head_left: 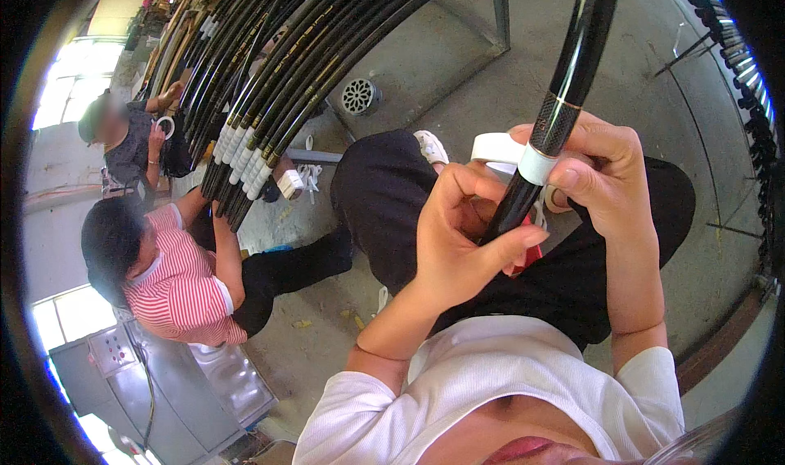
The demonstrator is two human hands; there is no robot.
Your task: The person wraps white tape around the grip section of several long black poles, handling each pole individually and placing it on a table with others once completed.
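The step in hand looks like binding white tape around a glossy black rubber hose (564,80) just below its woven mesh section: the left hand (458,244) is clamped on the hose's near end, while the right hand (601,175) has its fingers closed over the white tape band (536,164), with a white tape roll (495,148) just behind. The next move likely calls for keeping the tape taut and the hose steady. Held above the lap, the hose's long axis runs from near-left to far-right.
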